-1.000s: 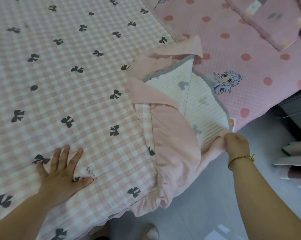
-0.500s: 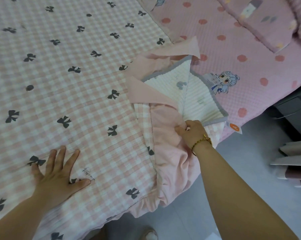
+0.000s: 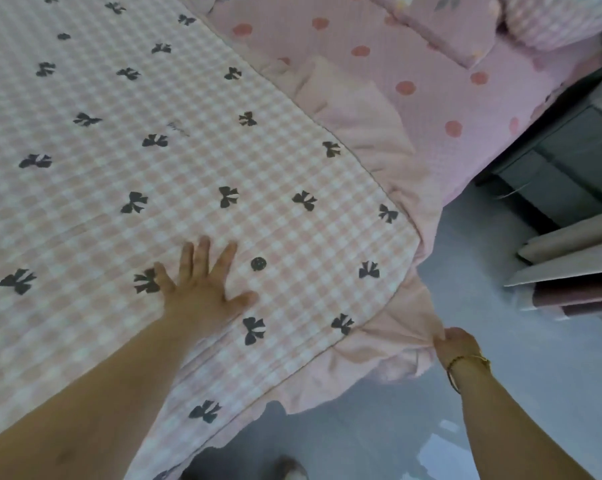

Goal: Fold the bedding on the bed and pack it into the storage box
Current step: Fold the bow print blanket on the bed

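A pink-and-white checked quilt (image 3: 126, 140) with dark bows lies spread flat over the bed, its plain pink ruffle (image 3: 372, 123) running along the right edge. My left hand (image 3: 202, 289) presses flat on the quilt, fingers spread. My right hand (image 3: 457, 342) pinches the ruffle's corner at the bed's near right edge, pulling it taut over the floor. The storage box is not in view.
Under the quilt lies a pink sheet (image 3: 431, 64) with red dots; a folded pink piece (image 3: 445, 26) rests on it at the top right. A dark cabinet (image 3: 569, 157) and stacked boards (image 3: 569, 271) stand at the right. Grey floor (image 3: 535, 375) lies below, with my foot (image 3: 289, 469) near the bottom edge.
The turned-back corner that showed the white ribbed underside now lies flat, checked side up. My right hand pulled the ruffle down and right. My left hand stays flat on the quilt.
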`<state>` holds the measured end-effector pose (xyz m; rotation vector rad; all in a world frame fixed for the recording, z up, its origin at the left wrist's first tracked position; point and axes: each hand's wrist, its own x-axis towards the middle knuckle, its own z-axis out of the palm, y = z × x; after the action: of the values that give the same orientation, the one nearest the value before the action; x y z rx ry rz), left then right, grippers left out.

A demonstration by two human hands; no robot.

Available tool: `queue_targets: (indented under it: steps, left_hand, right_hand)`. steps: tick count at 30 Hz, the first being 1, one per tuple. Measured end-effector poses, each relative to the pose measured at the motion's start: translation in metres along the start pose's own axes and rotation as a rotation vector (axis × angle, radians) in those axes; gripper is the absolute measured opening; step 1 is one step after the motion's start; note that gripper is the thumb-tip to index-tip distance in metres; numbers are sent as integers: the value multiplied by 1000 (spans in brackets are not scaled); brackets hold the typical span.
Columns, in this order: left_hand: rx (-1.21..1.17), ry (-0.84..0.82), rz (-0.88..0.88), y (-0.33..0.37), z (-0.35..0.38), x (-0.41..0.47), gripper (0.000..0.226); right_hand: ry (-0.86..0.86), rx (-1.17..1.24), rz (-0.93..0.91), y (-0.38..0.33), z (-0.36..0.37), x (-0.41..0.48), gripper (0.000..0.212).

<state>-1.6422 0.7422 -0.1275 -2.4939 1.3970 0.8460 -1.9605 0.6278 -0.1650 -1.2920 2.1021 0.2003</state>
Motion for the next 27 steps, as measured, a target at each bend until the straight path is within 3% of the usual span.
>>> queue_targets:
  steps: [6, 8, 11, 17, 21, 24, 27]
  left_hand:
    - [26, -75, -55, 7, 15, 16, 89]
    - [50, -84, -61, 8, 16, 16, 88]
    - [80, -104, -62, 10, 17, 20, 88]
    - [78, -137, -42, 8, 16, 29, 93]
    - [56, -146, -18, 4, 19, 32, 107]
    - [66, -134, 1, 6, 16, 34, 110]
    - [67, -93, -16, 6, 20, 36, 99]
  right_hand:
    - [56, 360, -274, -53, -4, 23, 53]
    - [-40, 549, -328, -83, -6, 23, 59]
    - [-172, 709, -256, -106, -8, 30, 68]
    - [-268, 684, -151, -107, -17, 30, 47]
    - [-50, 544, -273, -107, -18, 21, 19]
    - [115, 480, -406, -107, -16, 14, 22]
    - [133, 522, -516, -112, -24, -3, 17]
